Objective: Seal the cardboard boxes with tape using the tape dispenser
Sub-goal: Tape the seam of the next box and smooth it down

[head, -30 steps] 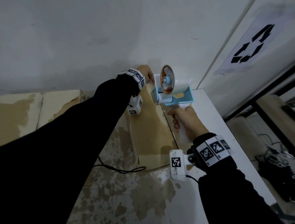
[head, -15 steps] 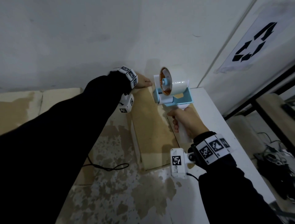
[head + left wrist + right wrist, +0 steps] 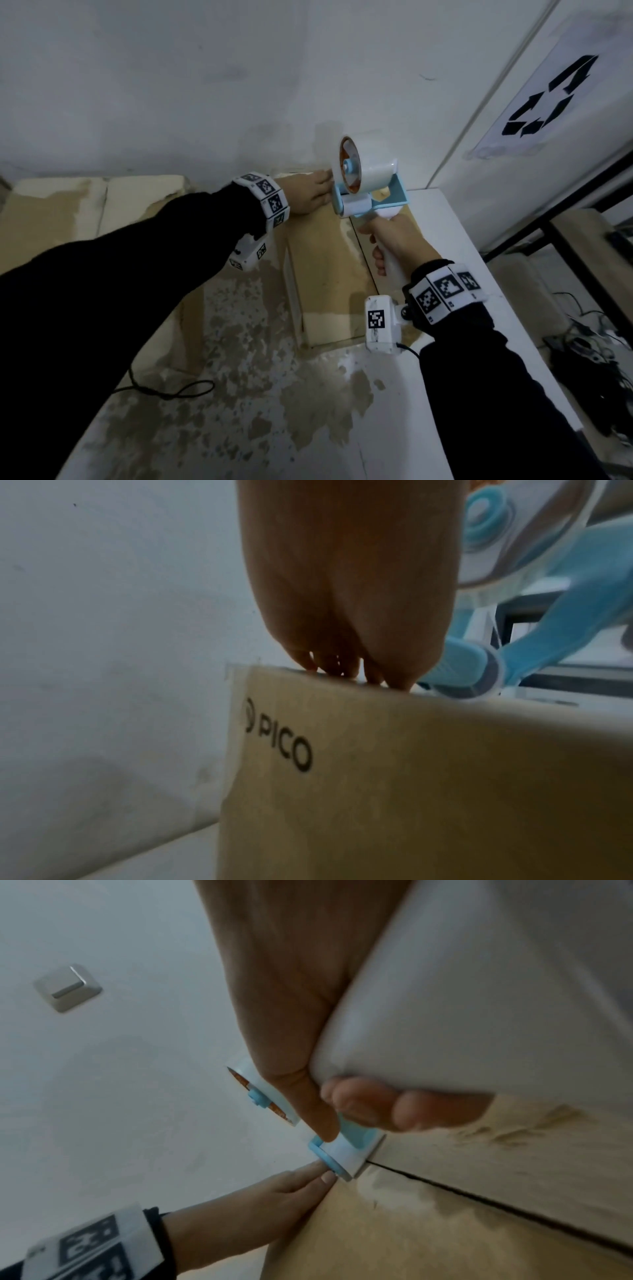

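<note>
A brown cardboard box (image 3: 329, 260) with "PICO" printed on its side (image 3: 377, 791) stands against the wall on a white table. Its top flaps meet at a dark centre seam (image 3: 479, 1196). My right hand (image 3: 397, 240) grips the white handle of a blue and white tape dispenser (image 3: 366, 192) carrying a clear tape roll. The dispenser's roller (image 3: 342, 1158) sits on the far end of the seam. My left hand (image 3: 308, 195) lies flat on the box top at its far edge, straight fingers (image 3: 308, 1177) touching beside the roller.
The white table (image 3: 455, 260) has worn brown patches in front. More cardboard (image 3: 85, 209) lies at the left against the wall. A black cord (image 3: 171, 390) trails over the table. A black metal frame (image 3: 565, 219) and cables stand to the right.
My left hand has come down from the box's far corner to lie flat on the top. The dispenser has lowered onto the far end of the seam.
</note>
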